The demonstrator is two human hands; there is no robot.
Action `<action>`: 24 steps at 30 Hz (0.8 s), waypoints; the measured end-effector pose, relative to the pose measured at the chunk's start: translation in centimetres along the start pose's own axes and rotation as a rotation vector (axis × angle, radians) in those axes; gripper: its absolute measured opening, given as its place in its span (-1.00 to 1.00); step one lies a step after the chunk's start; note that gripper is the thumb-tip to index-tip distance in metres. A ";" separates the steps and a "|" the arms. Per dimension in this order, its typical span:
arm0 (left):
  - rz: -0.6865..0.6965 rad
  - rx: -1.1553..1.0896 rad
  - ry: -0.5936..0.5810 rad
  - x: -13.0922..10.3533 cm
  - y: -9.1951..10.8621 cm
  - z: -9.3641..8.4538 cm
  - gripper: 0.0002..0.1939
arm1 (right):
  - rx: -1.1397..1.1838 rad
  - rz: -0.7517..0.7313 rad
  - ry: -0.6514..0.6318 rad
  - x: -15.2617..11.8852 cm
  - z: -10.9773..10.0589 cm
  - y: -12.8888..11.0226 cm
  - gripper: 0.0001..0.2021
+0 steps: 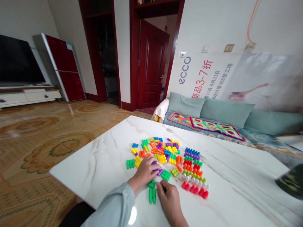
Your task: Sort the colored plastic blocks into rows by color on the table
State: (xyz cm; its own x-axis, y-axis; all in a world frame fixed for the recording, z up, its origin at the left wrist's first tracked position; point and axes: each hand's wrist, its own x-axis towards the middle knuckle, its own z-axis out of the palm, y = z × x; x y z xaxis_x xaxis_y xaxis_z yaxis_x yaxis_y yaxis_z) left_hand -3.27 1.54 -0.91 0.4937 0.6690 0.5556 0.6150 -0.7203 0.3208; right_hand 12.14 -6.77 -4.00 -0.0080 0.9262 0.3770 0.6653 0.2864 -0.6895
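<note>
My left hand [145, 171] reaches over the near edge of a loose pile of coloured plastic pieces, its fingers spread on and around some purple pieces [160, 172]. Close to its right, my right hand [168, 195] rests on the table with its fingers curled beside a small green piece [151, 184]; what they hold, if anything, is hidden. Below that piece lies a green piece [152, 196]. Another green piece [166, 175] sits just above my right hand. Orange pieces [157, 151], yellow, blue and lime ones make up the pile.
Right of the pile, pieces stand in colour rows, from blue [192, 152] at the back to red [194, 189] in front. They are on a white marbled table [106, 157]. A camouflage item [292, 181] lies at the right edge. A sofa [227, 115] is behind.
</note>
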 end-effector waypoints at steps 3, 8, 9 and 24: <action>0.025 -0.066 0.144 -1.2 0.7 -0.8 -0.87 | 0.013 0.006 -0.016 -0.1 0.1 0.1 -0.55; -0.020 -0.133 0.305 -0.8 2.1 -3.3 -0.84 | 0.027 0.040 -0.039 -0.1 0.2 0.2 -0.55; -0.017 -0.144 0.281 -0.3 2.2 -3.7 -0.83 | 0.027 0.048 -0.039 -0.1 0.3 0.1 -0.55; -0.074 -0.001 -0.245 10.0 -2.2 2.3 -0.49 | 0.042 0.118 -0.042 0.1 0.0 -1.0 -0.63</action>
State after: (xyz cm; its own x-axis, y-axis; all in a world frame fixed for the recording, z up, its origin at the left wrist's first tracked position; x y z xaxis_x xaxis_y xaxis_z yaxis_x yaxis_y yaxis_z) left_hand 1.73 10.27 2.21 0.5815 0.7443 0.3285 0.6547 -0.6678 0.3542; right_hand 11.50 -7.01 -3.28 0.0362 0.9632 0.2664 0.6320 0.1844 -0.7527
